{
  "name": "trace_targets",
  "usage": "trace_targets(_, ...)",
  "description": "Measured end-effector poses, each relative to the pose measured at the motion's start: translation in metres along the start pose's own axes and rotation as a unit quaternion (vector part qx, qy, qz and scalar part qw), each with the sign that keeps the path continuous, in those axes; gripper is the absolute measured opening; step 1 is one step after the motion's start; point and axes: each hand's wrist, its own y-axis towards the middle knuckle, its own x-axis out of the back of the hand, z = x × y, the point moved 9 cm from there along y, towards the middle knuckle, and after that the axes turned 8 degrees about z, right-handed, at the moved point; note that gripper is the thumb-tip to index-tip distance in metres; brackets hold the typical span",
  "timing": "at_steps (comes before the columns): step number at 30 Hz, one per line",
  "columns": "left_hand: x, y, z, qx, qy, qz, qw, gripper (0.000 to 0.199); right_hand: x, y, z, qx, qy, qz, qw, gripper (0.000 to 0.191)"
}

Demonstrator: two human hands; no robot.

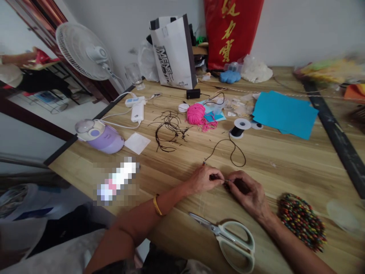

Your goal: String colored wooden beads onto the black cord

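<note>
My left hand (204,179) is closed in a pinch above the wooden table, with a yellow bangle (157,204) on that wrist. A thin black cord (244,158) loops across the wood from a white-flanged spool (240,128) and runs into this hand, with a small bead-like bit (204,163) at its back edge. My right hand (247,193) pinches from the other side, fingertips almost touching the left ones. Dark cord and tiny bits show between them, too small to make out fully. Scissors with pale handles (236,243) lie open just below the hands.
A heap of multicoloured beads (301,220) lies beside my right forearm. Black cord scraps (168,131), pink yarn (196,114) and blue sheets (285,114) lie farther back. A purple device (104,137), power strip (138,110) and blurred-out phone-like object (118,180) are left. A paper bag (173,53) stands behind.
</note>
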Motion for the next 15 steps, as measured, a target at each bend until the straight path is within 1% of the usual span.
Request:
trace_targets(7, -0.0004, -0.0003, 0.0018, -0.001, -0.017, 0.001, 1.0, 0.01, 0.0017, -0.0005, -0.0015, 0.0, -0.011, -0.011, 1.0, 0.012)
trace_targets(11, -0.0013, -0.0001, 0.0045, 0.003, -0.037, -0.001, 0.999, 0.01, 0.0017, -0.0011, -0.0031, 0.003, -0.011, -0.009, 1.0, 0.014)
trace_targets(15, -0.0034, 0.0001, 0.0094, 0.011, -0.073, 0.004, 0.997, 0.011, 0.0011, -0.0021, -0.0075, -0.009, -0.006, -0.007, 1.0, 0.018)
